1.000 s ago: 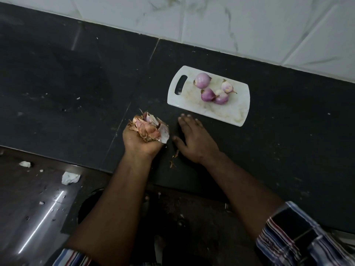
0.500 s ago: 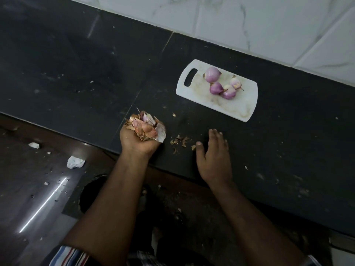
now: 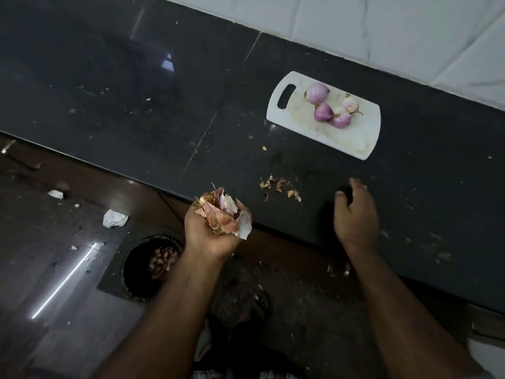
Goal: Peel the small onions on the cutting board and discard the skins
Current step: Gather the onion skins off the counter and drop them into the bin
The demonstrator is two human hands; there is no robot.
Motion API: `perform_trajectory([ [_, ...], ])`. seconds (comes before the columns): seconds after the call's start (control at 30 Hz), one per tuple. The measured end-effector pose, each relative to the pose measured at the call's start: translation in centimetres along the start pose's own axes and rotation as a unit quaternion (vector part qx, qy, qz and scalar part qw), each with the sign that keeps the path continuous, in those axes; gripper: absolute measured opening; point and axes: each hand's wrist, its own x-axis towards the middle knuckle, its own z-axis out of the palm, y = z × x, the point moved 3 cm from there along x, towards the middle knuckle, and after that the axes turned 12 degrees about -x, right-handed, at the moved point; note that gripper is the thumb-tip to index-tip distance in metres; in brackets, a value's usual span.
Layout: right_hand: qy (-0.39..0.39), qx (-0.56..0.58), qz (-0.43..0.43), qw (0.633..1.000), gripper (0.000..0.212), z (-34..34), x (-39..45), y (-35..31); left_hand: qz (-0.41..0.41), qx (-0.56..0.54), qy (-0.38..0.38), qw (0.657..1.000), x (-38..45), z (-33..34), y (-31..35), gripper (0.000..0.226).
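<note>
Left hand [image 3: 211,231] at lower centre, palm up, fingers curled around a wad of onion skins [image 3: 222,214], papery tan and pink, at the table [image 3: 109,105] front edge. Right hand [image 3: 355,214] right of centre, fingers loosely bent, holding nothing, resting on the table. Four peeled onions [image 3: 329,108], glossy purple-white, clustered on white cutting board [image 3: 355,138] upper right. Loose skin scraps [image 3: 278,186] between board and hands. Bin [image 3: 153,266] with skins on the floor, lower left.

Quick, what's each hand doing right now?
Left hand: closed around a bunch of onion skins.
Right hand: open, holding nothing, over the counter.
</note>
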Motion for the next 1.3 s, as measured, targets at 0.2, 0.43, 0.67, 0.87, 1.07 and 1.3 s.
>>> perform_trajectory([
  [0.2,-0.045,-0.022,-0.097,0.994,0.056,3.8,-1.3,-5.2,-0.032,0.026,0.007,0.999,-0.3,-3.7,1.2,0.027],
  [0.43,-0.076,0.077,-0.191,0.976,0.048,4.6,-0.7,-8.9,-0.169,0.148,0.022,0.974,1.9,-7.4,-0.3,0.035],
  [0.67,-0.099,0.159,-0.224,0.956,0.043,4.9,0.8,-10.0,-0.232,0.224,0.091,0.942,3.8,-8.2,-0.3,0.034],
  [0.87,-0.155,0.219,-0.245,0.932,0.038,5.9,-0.9,-11.3,-0.231,0.229,0.073,0.943,4.8,-8.9,-0.5,0.036],
  [1.07,-0.252,0.331,-0.204,0.886,0.035,5.3,-4.9,-12.0,-0.258,0.240,0.044,0.935,5.3,-8.8,-0.1,0.042],
  [1.3,-0.207,0.459,-0.119,0.856,0.036,4.7,-2.7,-10.9,-0.236,0.221,0.047,0.945,4.6,-8.2,0.0,0.043],
])
